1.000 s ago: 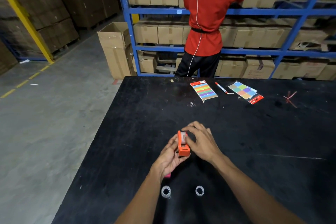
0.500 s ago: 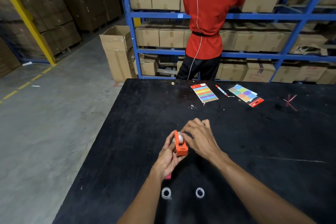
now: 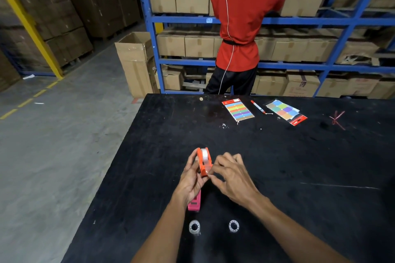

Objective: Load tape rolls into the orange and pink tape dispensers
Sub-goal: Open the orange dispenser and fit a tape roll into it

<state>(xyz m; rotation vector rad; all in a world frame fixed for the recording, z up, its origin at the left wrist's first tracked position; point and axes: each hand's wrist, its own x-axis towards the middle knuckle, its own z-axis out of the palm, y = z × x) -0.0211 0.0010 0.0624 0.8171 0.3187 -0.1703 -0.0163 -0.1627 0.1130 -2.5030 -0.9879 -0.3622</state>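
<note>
Two hands in view. Left hand (image 3: 192,179) has its grip clamped on the orange dispenser (image 3: 204,162), one of it, held upright above the table (image 3: 299,177), a clear tape roll (image 3: 204,153) seated in its top. Under the left hand lies one pink dispenser (image 3: 195,204) on the table, partly hidden by the wrist. Right hand (image 3: 233,175) just right of the orange dispenser, thumb and forefinger pinched together at its lower front edge, seemingly on the tape end; cannot tell for sure, too small. Near the front edge two loose tape rolls lie flat, well apart from each other: left roll (image 3: 194,226), right roll (image 3: 233,225), so three rolls counted in all. Far side of the table, left to right: one card of coloured strips (image 3: 238,109), one red-and-white pen (image 3: 258,107), one pack of coloured squares (image 3: 285,111), then a pink X mark (image 3: 337,118) on the surface. Table is black, matte, scuffed, with white specks and a thin pale scratch at the right. Room is a warehouse: grey concrete floor (image 3: 53,145) at left with dashed yellow line, a yellow post (image 3: 32,28), stacked cartons, one open carton (image 3: 136,64) on the floor, a blue rack (image 3: 299,21) full of cardboard boxes behind the table. One person in a red shirt (image 3: 241,17) stands facing the rack, a hand raised to a box.
</note>
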